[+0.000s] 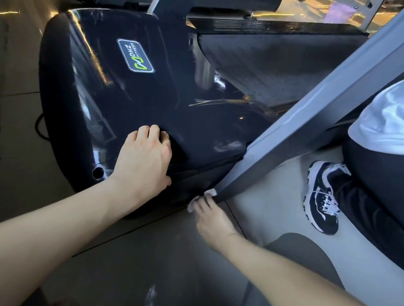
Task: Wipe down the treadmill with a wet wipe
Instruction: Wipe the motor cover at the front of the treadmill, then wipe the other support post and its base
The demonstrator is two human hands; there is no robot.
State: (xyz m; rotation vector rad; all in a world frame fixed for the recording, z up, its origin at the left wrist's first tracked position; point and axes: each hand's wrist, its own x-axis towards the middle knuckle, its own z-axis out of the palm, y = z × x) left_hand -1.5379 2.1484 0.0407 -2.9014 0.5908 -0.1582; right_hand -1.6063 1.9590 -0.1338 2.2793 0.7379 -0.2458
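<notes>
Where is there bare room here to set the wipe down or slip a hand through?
Free: dark floor between the forearms, below the motor cover; pale floor between the grey upright and the shoe. Crowded: the upright's foot, where the right hand holds the wet wipe near the left hand.

Left hand (145, 163) on treadmill (128, 95) hood, wipe (201, 198) under right hand (212, 219) at upright (319, 108) base

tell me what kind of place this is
Most likely a gym: a treadmill with a DHZ Fitness badge on its glossy black cover, its running belt behind, and a grey upright.
</notes>
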